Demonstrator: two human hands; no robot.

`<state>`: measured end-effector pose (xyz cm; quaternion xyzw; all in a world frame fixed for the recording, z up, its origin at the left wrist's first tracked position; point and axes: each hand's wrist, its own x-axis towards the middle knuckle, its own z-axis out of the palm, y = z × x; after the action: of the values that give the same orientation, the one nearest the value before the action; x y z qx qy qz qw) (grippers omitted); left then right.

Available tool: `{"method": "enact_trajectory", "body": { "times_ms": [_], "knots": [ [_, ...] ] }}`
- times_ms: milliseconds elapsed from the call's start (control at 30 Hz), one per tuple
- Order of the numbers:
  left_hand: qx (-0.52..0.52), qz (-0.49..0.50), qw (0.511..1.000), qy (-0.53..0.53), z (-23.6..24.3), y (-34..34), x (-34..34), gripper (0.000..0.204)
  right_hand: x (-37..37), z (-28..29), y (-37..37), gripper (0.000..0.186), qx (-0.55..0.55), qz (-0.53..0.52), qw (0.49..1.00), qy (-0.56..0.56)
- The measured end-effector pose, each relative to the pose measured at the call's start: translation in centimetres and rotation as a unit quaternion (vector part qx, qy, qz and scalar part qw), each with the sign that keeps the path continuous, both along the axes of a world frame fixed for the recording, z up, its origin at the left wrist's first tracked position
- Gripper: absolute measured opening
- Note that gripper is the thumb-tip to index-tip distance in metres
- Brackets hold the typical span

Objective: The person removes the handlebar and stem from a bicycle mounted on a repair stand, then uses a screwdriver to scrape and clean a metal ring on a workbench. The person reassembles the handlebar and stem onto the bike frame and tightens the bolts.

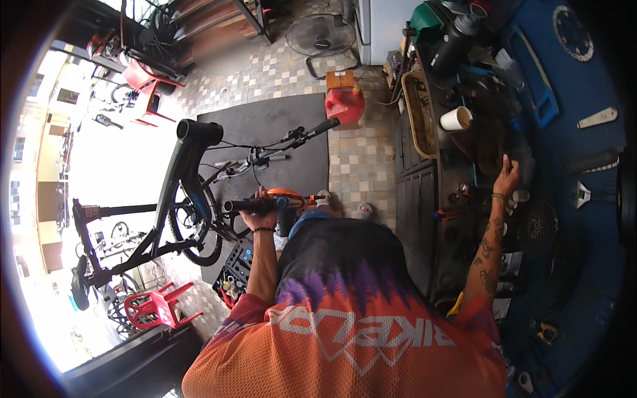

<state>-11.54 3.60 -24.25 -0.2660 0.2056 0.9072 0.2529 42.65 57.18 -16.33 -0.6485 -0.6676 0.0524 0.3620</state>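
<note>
My left hand (pixel 260 217) is wrapped round a dark tube (pixel 237 206) with an open round end, beside the bike frame. Orange parts (pixel 288 194) show just past that hand; how they join the tube is hidden. On the left, a dark bicycle frame (pixel 174 169) hangs tilted, its head tube at the top bare and open. Handlebars (pixel 265 154) with cables lie beyond it. My right arm stretches out over the workbench, and my right hand (pixel 507 178) is closed at the edge of a crumpled dark cloth (pixel 483 142), fingertips partly hidden.
A white cup (pixel 456 119) and a brownish tray (pixel 418 114) stand on the bench, under a blue tool wall (pixel 584 73). A red container (pixel 345 106) and a fan (pixel 321 36) are on the tiled floor. Red chairs (pixel 159 305) and a tool case (pixel 235 268) are at left.
</note>
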Motion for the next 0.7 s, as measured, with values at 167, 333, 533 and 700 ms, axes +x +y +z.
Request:
{"method": "enact_trajectory", "body": {
  "times_ms": [167, 333, 533, 700],
  "knots": [
    [-0.007, 0.017, 0.999, -0.037, 1.0, -1.1, -0.3, 0.081, -2.0, 2.2, -0.9, 0.064, -0.051, -0.027, 0.998, 0.015],
    [0.004, 0.012, 0.997, -0.077, 0.8, -0.4, -0.5, 0.072, 3.4, -0.9, 1.3, 0.056, 0.049, -0.002, 0.997, -0.053],
    [-0.006, -0.038, 0.998, -0.042, -1.3, -2.7, -1.0, 0.098, 0.7, 3.3, -1.5, 0.066, -0.091, -0.130, 0.978, -0.133],
    [0.056, -0.130, 0.987, -0.074, -0.5, -2.7, -1.0, 0.095, 6.4, 3.5, -1.0, 0.059, 0.031, -0.047, 0.996, -0.063]
  ]
}}
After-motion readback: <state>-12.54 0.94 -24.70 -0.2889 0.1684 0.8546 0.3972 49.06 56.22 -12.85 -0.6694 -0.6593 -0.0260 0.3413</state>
